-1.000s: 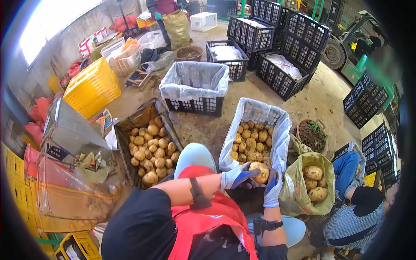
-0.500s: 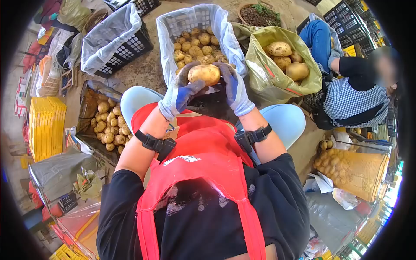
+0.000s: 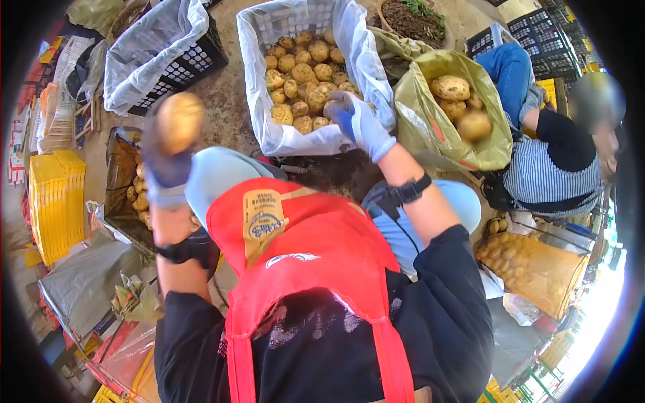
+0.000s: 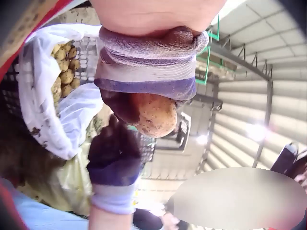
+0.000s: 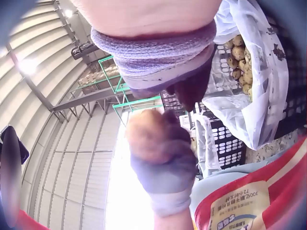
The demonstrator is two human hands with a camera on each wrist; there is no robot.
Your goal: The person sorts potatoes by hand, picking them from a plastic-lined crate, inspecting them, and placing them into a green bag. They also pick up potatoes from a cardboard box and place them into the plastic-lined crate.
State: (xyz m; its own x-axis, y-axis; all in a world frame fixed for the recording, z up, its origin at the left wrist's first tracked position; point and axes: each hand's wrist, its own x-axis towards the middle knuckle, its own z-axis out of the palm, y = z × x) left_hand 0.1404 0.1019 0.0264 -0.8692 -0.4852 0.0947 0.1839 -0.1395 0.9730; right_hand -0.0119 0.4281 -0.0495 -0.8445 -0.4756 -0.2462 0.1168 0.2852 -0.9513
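Note:
My gloved left hand (image 3: 168, 158) grips a large potato (image 3: 179, 121) and holds it up at my left side, above the black crate of potatoes (image 3: 118, 203). The left wrist view shows that potato (image 4: 156, 115) cupped in the glove's fingers (image 4: 120, 105). My gloved right hand (image 3: 356, 117) hovers with relaxed fingers and nothing in it over the near rim of the white-lined crate (image 3: 265, 138), which is full of potatoes (image 3: 302, 74). From the right wrist view the left hand with the potato (image 5: 148, 136) shows just below the right glove (image 5: 158, 57).
A yellow-green sack (image 3: 430, 138) holding a few big potatoes stands right of the lined crate. Another person (image 3: 547, 168) sits at the right. A second lined crate (image 3: 158, 57) is at the back left, yellow crates (image 3: 57, 201) at the left, and a mesh bag of potatoes (image 3: 537, 269) at the right.
Both hands held the potato together in front of me. Now the left hand alone has carried it up and leftward, and the right hand has let go and stays by the lined crate.

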